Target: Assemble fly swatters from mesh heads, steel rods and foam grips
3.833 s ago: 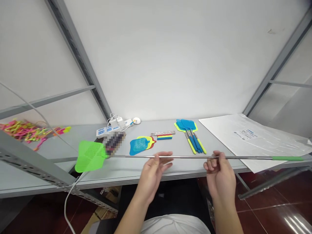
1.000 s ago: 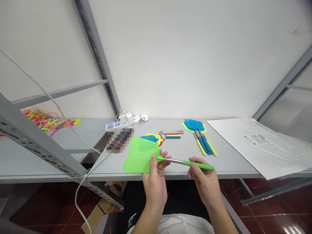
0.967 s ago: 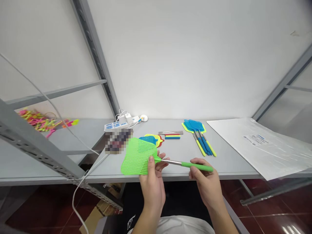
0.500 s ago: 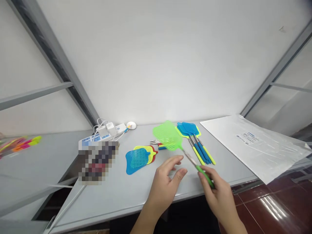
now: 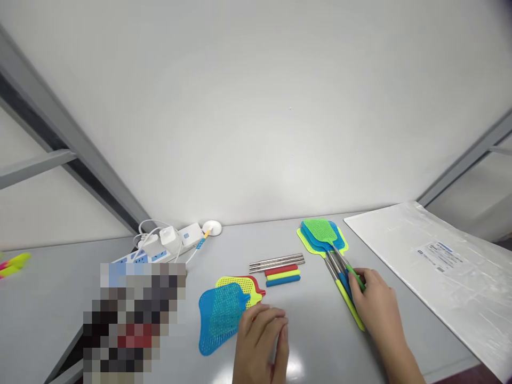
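My right hand (image 5: 374,298) is closed around the green handle of a fly swatter (image 5: 320,231). Its green mesh head lies on top of a fanned pile of blue and yellow fly swatters (image 5: 310,245) with metal rods. My left hand (image 5: 262,344) hovers low over the table with loosely bent fingers, holding nothing visible. Beside its fingertips are loose swatter heads: a blue one (image 5: 224,317) in front, overlapping a yellow one (image 5: 234,281) and a mostly covered red one (image 5: 258,285). Metal rods (image 5: 276,263) lie behind a red, a yellow and a blue handle tube (image 5: 282,280).
A power strip (image 5: 160,256) with white plugs and cables stands at the back left, near a round white base (image 5: 212,228). A blurred-out patch (image 5: 136,325) covers the left front. On the right lies a large white plastic package (image 5: 424,266) with a label. A wall closes off the back.
My right hand has carried the green fly swatter rightward and lowered it onto the pile. My left hand has come away from beside it, its fingers more bent. The view has shifted.
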`<state>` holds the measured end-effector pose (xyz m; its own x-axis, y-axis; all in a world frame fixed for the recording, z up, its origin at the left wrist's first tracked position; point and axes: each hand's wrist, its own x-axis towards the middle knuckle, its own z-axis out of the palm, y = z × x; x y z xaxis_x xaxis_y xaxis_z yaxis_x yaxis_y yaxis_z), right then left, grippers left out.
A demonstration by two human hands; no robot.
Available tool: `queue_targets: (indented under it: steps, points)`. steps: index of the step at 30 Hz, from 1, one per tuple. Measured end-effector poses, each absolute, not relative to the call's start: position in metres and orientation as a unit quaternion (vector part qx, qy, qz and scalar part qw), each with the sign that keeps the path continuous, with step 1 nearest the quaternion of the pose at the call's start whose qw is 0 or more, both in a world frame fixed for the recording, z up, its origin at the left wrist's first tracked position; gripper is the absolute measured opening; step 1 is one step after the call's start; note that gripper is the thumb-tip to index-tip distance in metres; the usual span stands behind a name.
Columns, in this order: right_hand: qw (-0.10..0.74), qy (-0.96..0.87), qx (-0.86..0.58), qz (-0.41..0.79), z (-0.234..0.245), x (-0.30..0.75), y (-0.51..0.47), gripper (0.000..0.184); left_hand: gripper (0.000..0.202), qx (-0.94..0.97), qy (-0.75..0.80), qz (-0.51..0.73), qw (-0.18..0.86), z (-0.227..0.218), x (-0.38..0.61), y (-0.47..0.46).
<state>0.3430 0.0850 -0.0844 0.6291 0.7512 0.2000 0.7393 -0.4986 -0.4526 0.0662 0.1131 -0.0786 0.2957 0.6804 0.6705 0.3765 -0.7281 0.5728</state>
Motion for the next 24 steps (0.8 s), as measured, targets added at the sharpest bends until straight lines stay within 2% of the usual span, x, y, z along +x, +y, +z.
queue_targets:
  steps: [6, 12, 17, 21, 24]
  points:
    - [0.199, -0.465, -0.862, -0.045, -0.086, 0.336, 0.078, 0.027, 0.023, 0.781, 0.326, 0.511, 0.146, -0.087, 0.076, 0.116]
    - [0.173, -0.494, -0.846, -0.105, -0.068, 0.328, 0.080, 0.029, 0.023, 0.787, 0.344, 0.495, 0.133, -0.085, 0.074, 0.117]
    - [0.195, -0.625, -0.754, -0.043, -0.035, 0.306, 0.118, 0.026, 0.019, 0.789, 0.406, 0.447, 0.118, -0.083, 0.074, 0.117]
    - [0.056, -0.760, -0.647, 0.025, -0.014, 0.273, 0.170, 0.030, 0.024, 0.795, 0.447, 0.404, 0.066, -0.085, 0.077, 0.116]
    - [0.008, -0.803, -0.594, 0.041, -0.013, 0.257, 0.205, 0.024, 0.026, 0.804, 0.458, 0.378, 0.031, -0.086, 0.082, 0.116]
